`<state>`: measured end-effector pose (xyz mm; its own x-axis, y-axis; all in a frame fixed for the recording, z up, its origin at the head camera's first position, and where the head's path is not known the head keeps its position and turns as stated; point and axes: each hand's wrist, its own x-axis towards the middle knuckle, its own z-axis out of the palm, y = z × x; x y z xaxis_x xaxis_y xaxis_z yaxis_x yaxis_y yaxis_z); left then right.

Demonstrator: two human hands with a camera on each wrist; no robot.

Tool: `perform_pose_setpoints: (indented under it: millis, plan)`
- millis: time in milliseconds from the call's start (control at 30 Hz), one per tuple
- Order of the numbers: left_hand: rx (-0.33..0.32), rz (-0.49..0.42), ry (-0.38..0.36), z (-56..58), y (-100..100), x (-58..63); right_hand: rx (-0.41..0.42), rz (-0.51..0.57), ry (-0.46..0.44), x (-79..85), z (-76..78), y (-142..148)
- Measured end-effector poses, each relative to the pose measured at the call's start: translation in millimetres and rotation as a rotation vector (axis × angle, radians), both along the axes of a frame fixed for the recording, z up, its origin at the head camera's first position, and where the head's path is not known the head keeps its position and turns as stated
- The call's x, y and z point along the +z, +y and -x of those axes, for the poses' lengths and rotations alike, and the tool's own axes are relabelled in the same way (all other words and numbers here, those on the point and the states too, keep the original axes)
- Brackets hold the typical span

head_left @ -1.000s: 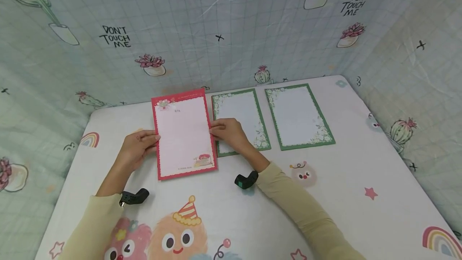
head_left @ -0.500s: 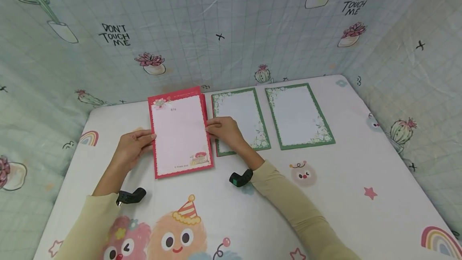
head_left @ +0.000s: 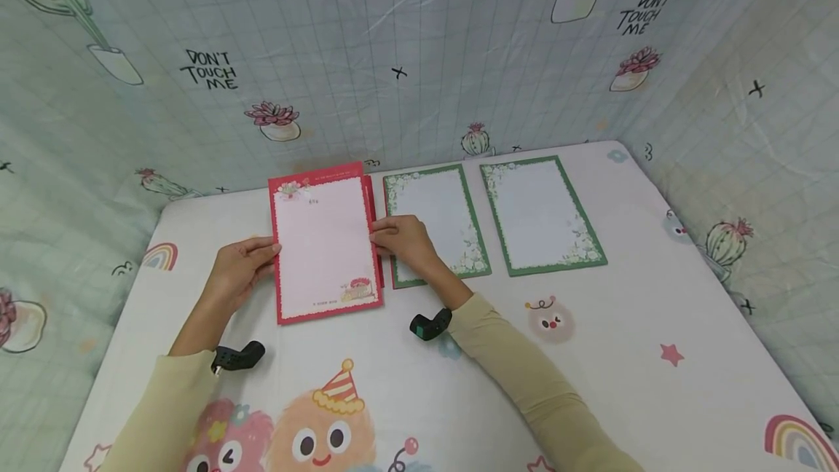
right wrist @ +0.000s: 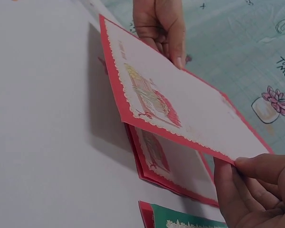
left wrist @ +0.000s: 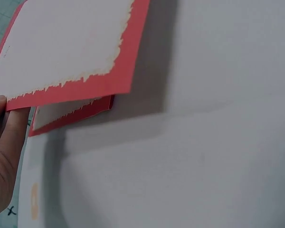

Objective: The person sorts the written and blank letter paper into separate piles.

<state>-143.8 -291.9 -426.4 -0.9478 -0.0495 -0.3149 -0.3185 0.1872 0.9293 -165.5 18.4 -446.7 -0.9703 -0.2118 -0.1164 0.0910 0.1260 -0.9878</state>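
Both hands hold a red-bordered sheet of stationery paper (head_left: 321,246), pale pink inside with a small floral print. My left hand (head_left: 239,272) pinches its left edge, thumb on top and fingers underneath. The opposite edge is pinched by my right hand (head_left: 406,242). In the right wrist view the sheet is raised and tilted above a stack of red-bordered paper (right wrist: 154,154) lying on the table. From the head view, most of that stack is hidden, with only a red strip showing at its right.
Right of the hands lie two green-bordered floral sheets (head_left: 446,195) (head_left: 544,217); red shows under the nearer one's edge. The white table (head_left: 623,355) has printed cartoon figures. A patterned cloth wall (head_left: 406,28) rises behind the table.
The held sheet has moved slightly left with both hands. A red strip of the stack beneath has come into view along its right side. The green-bordered sheets stay put.
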Motion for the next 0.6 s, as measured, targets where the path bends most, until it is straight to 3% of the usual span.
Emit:
perform_pose_setpoints:
  millis: [600]
  plan:
    - [0.066, -0.027, -0.026, 11.6, -4, -6.6, -0.066, 0.025, -0.028, -9.2, 13.3, -10]
